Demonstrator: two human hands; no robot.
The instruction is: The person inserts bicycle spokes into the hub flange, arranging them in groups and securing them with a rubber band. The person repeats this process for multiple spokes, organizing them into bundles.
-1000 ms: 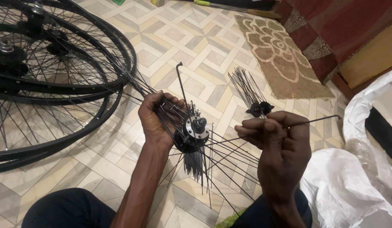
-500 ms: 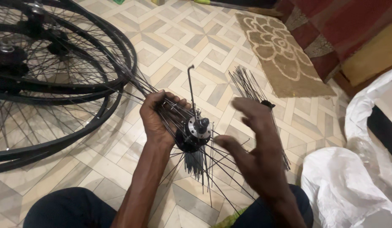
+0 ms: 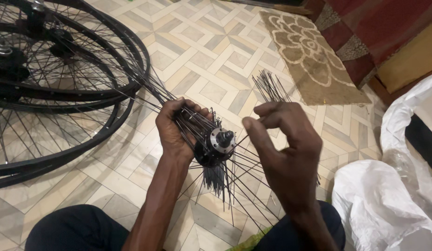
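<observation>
Left hand (image 3: 175, 128) stays clenched around the wheel hub (image 3: 216, 145) and its spokes (image 3: 234, 186); right hand (image 3: 283, 148) has dropped closer, fingertips pinching one spoke; loose spokes (image 3: 271, 87) lie on the floor beyond.

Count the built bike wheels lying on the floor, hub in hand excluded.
2 at least: both stacked at upper left, a top wheel overlapping a lower wheel; frame edge may hide more.
</observation>
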